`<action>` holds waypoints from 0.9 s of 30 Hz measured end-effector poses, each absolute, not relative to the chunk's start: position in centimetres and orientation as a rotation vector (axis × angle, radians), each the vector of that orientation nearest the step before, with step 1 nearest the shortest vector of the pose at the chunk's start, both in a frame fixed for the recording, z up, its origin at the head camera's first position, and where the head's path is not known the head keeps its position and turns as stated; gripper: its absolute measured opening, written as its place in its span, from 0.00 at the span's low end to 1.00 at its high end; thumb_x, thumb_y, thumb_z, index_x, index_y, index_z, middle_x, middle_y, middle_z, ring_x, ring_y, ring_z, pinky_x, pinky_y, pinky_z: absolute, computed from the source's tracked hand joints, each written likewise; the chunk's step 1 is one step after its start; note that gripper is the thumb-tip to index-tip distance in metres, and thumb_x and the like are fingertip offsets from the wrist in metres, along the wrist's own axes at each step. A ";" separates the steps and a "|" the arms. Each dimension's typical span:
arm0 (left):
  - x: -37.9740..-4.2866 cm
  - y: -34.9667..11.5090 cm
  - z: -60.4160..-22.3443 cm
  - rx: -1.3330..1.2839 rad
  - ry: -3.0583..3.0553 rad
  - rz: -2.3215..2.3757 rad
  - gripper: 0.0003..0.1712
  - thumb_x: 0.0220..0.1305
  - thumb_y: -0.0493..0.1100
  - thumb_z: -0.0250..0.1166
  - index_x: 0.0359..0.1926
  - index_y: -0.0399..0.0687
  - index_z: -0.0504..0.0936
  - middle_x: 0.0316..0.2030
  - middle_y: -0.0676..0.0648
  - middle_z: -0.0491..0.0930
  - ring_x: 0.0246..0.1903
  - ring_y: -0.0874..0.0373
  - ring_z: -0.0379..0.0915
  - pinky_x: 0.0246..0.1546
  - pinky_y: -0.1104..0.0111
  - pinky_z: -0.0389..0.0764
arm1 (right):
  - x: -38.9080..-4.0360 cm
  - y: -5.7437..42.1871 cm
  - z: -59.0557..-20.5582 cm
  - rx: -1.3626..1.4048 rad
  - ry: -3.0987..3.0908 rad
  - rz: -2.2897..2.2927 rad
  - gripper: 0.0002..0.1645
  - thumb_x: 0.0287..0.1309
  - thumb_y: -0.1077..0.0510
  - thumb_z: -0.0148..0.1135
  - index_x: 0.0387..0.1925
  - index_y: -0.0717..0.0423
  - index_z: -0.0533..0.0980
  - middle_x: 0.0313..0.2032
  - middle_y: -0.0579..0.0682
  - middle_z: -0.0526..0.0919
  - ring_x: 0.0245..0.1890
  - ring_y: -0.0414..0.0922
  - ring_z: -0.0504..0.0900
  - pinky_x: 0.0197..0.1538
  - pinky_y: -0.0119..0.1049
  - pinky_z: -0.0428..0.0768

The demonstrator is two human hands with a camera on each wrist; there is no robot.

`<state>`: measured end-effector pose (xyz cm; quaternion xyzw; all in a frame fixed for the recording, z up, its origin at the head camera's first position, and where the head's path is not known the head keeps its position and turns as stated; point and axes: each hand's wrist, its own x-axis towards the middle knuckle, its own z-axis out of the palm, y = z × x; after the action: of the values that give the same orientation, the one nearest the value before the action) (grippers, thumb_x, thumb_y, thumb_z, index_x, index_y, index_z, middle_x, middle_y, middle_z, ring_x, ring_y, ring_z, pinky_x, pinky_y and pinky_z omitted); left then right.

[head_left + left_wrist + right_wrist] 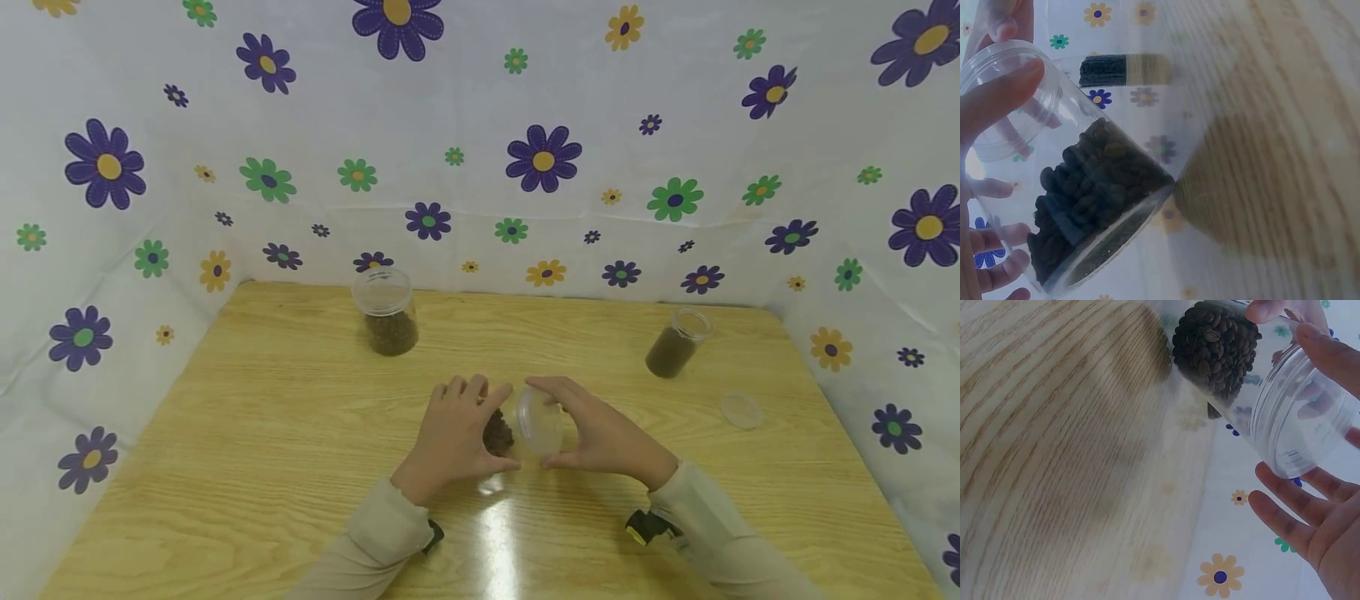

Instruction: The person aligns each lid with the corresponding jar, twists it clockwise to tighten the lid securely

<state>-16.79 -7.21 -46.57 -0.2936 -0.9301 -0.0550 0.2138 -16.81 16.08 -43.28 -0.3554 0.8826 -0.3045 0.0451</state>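
Between the hands is a clear plastic jar (1075, 134) partly filled with dark coffee beans (1216, 350). It tilts to the right, its base edge down at the wooden table. My left hand (450, 433) holds the jar's body, fingers on the far side and thumb on the near side. At the upper end is a clear ridged lid (1304, 419). My right hand (603, 433) grips around it, with thumb and fingers on opposite sides of the rim. In the head view the left hand covers much of the jar.
A wide lidded jar (390, 329) with dark contents stands at the back left of the table (247, 467). Farther right stands a narrower jar (669, 350), filled dark, with a clear round disc (742, 411) lying in front. Flower-printed cloth (465, 108) encloses the back and sides.
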 end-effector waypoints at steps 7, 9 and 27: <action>-16.7 -7.3 -46.4 -0.811 -2.584 -0.200 0.58 0.23 0.79 0.70 0.58 0.57 0.72 0.40 0.49 0.72 0.35 0.54 0.68 0.31 0.63 0.75 | -16.7 16.3 -43.0 -1.147 2.761 -0.893 0.57 0.37 0.52 0.78 0.69 0.41 0.57 0.64 0.46 0.65 0.55 0.48 0.75 0.52 0.44 0.79; -16.7 -7.2 -46.4 -0.813 -2.583 -0.211 0.57 0.24 0.78 0.70 0.58 0.56 0.72 0.40 0.48 0.72 0.34 0.55 0.67 0.27 0.65 0.75 | -16.7 16.2 -43.0 -1.145 2.782 -0.877 0.57 0.37 0.52 0.78 0.69 0.41 0.58 0.63 0.45 0.66 0.53 0.46 0.76 0.53 0.43 0.79; -17.3 -8.1 -47.4 -0.627 -2.757 -0.625 0.57 0.28 0.70 0.75 0.61 0.51 0.68 0.44 0.45 0.73 0.42 0.51 0.72 0.31 0.62 0.80 | -18.1 15.4 -44.6 -0.834 2.495 -1.260 0.64 0.39 0.52 0.77 0.72 0.55 0.46 0.64 0.62 0.65 0.56 0.58 0.75 0.55 0.47 0.77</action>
<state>-17.27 -8.14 -47.43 -0.2148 -0.9449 -0.2141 0.1230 -18.10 15.43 -44.65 -0.2842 0.8500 -0.4292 0.1119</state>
